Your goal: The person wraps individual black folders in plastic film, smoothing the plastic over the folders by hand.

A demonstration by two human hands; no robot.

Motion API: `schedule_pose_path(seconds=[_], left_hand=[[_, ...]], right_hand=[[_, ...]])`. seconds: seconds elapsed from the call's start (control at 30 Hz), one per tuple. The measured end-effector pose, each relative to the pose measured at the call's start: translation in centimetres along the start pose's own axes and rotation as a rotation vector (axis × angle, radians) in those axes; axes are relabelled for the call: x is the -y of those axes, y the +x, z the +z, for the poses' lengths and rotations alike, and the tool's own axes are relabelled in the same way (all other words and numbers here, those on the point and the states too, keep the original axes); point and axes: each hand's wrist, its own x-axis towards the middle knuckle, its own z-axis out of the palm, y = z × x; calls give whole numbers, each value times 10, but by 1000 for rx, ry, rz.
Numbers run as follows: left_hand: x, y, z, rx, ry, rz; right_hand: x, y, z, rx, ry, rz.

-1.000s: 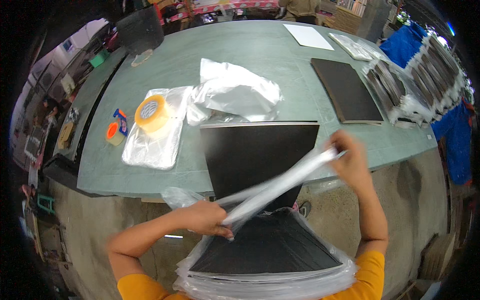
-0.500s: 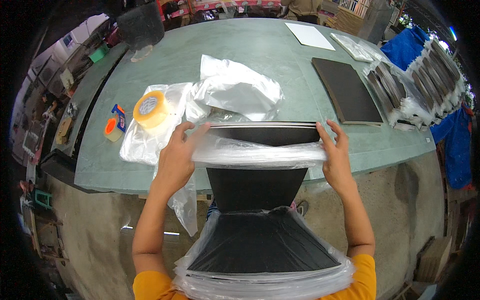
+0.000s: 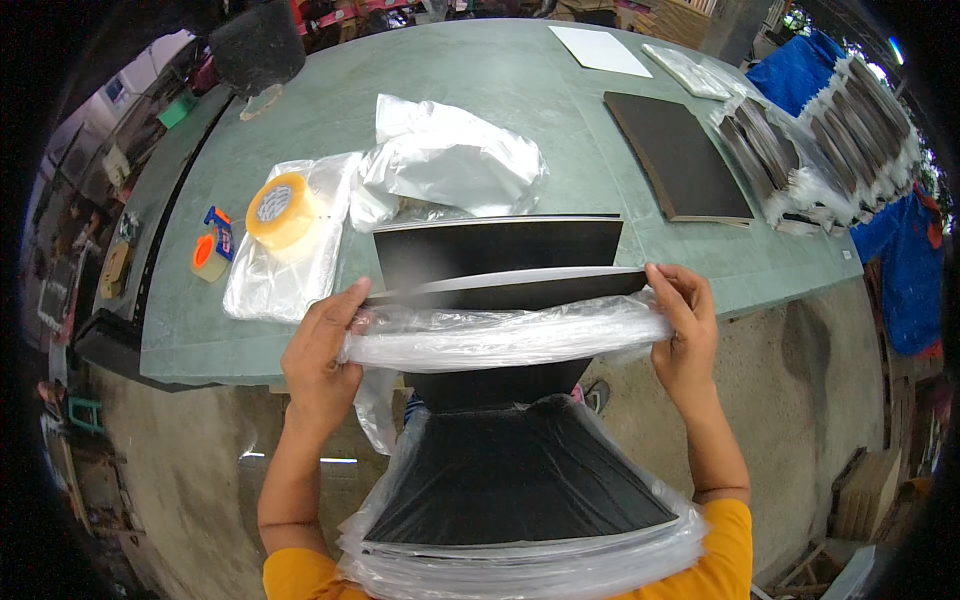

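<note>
The left hand (image 3: 322,345) and right hand (image 3: 685,325) held a black board (image 3: 510,292) and clear bag (image 3: 510,345). Tape (image 3: 293,222) sat left.

Left hand (image 3: 325,345) and right hand (image 3: 685,325) hold opposite ends of black board (image 3: 520,293), clear plastic (image 3: 510,342) bunched along it. Tape roll (image 3: 284,212) lies on plastic stack (image 3: 285,295), green table (image 3: 585,150).

Bunched plastic (image 3: 510,345) hides part of the black boards (image 3: 510,242) behind it.
</note>
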Motion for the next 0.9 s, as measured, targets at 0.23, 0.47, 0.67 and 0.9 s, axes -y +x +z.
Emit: schedule_pose_path(seconds=[0.23,0.47,0.67,0.9], left_hand=[[-9,-23,0,-41,6,52],[17,-15,-20,184,-464,-133],[80,-84,28,831,-1374,-899],[137,-210,152,881,-699,-1030]], right_hand=[[-4,-8,-8,-32,-166,-102],[-25,-5,-39,306,669,328],[-84,-58,11,865,1210,888],[-209,-236,159,560,715,1148]])
